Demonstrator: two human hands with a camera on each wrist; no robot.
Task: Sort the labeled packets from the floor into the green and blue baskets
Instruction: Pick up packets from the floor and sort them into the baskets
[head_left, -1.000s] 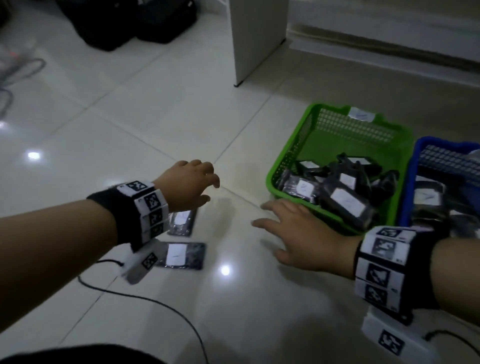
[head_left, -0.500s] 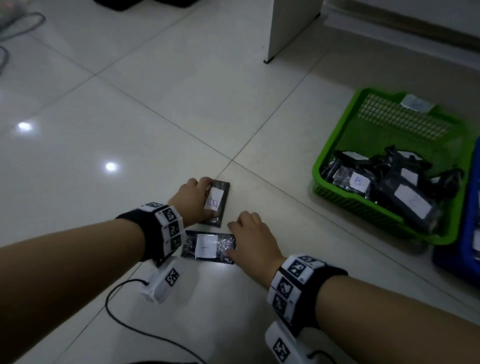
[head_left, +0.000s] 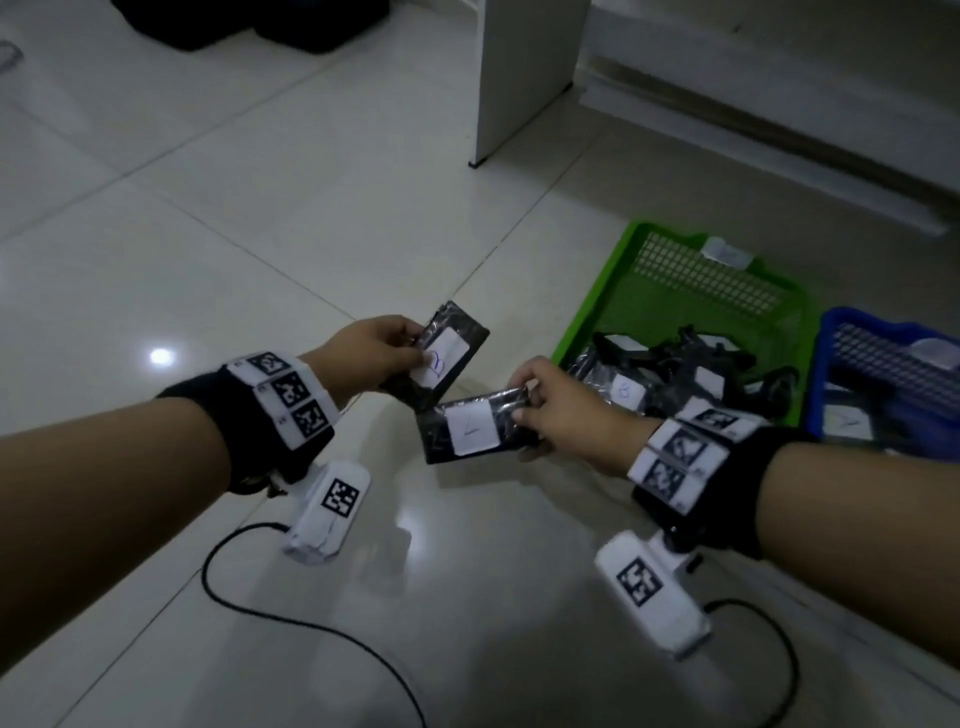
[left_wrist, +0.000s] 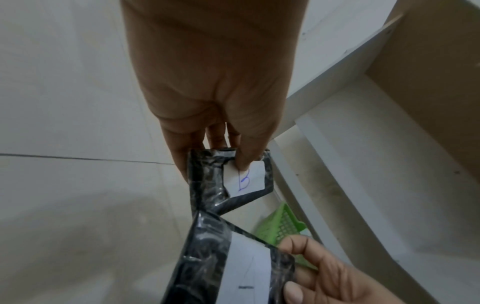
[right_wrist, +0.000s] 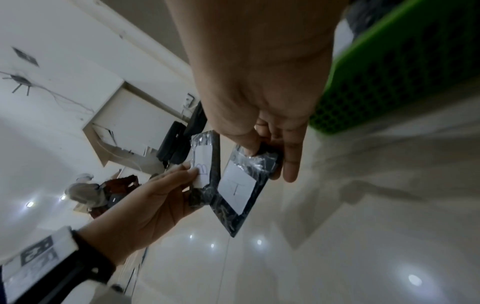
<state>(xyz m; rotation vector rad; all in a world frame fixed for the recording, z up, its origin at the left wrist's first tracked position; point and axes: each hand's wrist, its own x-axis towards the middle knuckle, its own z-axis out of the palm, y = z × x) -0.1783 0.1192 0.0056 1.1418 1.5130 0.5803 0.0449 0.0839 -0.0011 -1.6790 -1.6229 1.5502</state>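
My left hand (head_left: 379, 353) pinches a dark packet (head_left: 441, 358) whose white label reads B (left_wrist: 244, 181), held above the floor. My right hand (head_left: 561, 415) pinches a second dark packet (head_left: 472, 431) by its right end; its white label (right_wrist: 236, 191) carries a thin mark that I cannot read. Both packets hang side by side left of the green basket (head_left: 587, 322), which holds several labeled packets. Further right stands the blue basket (head_left: 821, 364), cut off by the frame edge, with packets inside.
A white cabinet panel (head_left: 524, 73) stands on the tiled floor behind the baskets. Black cables (head_left: 311, 629) trail across the floor near me. Dark bags (head_left: 249, 21) lie at the far top left. A baseboard (head_left: 779, 145) runs along the back right.
Both hands were pressing on the two packets lying on the floor; now each hand has lifted one packet and holds it in the air nearer the green basket.
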